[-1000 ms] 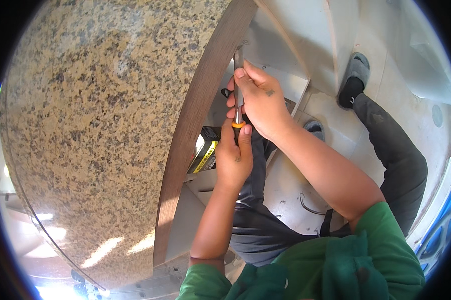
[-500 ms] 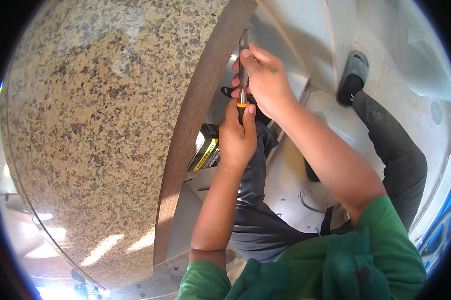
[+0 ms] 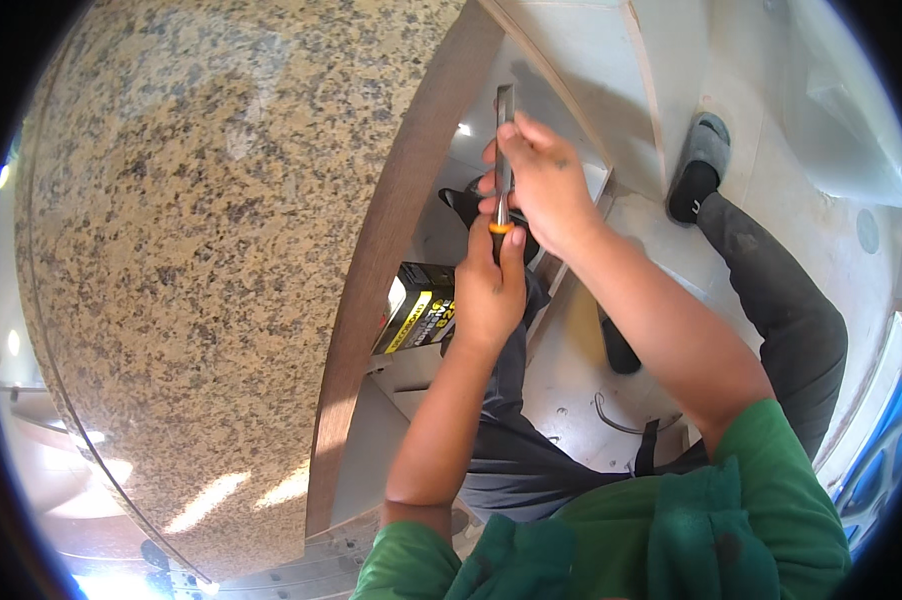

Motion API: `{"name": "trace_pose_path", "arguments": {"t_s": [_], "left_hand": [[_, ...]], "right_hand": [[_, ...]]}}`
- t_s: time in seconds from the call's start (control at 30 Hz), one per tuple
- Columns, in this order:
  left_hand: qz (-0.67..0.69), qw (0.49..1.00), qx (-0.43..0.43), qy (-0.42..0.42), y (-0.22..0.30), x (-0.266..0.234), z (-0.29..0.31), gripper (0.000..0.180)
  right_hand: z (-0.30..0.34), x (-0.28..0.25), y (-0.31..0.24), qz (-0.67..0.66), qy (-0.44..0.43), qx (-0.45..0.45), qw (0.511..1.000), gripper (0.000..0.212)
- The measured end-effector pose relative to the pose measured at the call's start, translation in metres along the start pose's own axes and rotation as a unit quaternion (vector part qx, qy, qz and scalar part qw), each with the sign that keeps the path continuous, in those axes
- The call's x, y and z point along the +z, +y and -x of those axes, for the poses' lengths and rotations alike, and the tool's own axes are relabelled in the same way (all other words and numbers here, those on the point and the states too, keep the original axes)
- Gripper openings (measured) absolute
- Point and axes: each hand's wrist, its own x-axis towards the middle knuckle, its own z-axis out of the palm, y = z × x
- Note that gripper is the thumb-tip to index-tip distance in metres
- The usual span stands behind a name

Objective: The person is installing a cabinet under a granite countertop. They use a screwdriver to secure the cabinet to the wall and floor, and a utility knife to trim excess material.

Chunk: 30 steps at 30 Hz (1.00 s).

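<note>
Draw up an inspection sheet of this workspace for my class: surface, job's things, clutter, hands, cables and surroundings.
Surface: speckled stone counter with a brown wooden edge; sunlit patches at its near end.
Job's things: chisel, flat metal blade pointing away from the person, orange ring at its dark handle.
Clutter: black and yellow container beyond the wooden edge, partly hidden by the left forearm.
Hands: left hand grips the handle; right hand holds the blade, thumb on top.
Cables: one thin, dark, curved strand; cannot tell whether it is a cable.
Surroundings: grey slipper on the right foot; blue object, kind unclear, at the right rim.
</note>
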Motion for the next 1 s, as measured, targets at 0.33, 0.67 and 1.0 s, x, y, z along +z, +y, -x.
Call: {"name": "trace_pose_path", "arguments": {"t_s": [0.33,0.67,1.0], "left_hand": [[0.0,1.0,-0.013,0.023,-0.005,-0.013,0.037,0.038],[0.055,0.996,-0.004,0.068,-0.018,-0.007,0.039,0.038],[0.031,0.998,0.033,0.051,-0.025,-0.017,0.033,0.038]], "right_hand": [[0.026,0.014,0.022,-0.235,-0.101,0.048,0.965,0.053],[0.023,0.02,0.027,-0.251,-0.133,0.068,0.956,0.059],[0.021,0.028,0.03,-0.264,-0.105,0.065,0.957,0.057]]}}
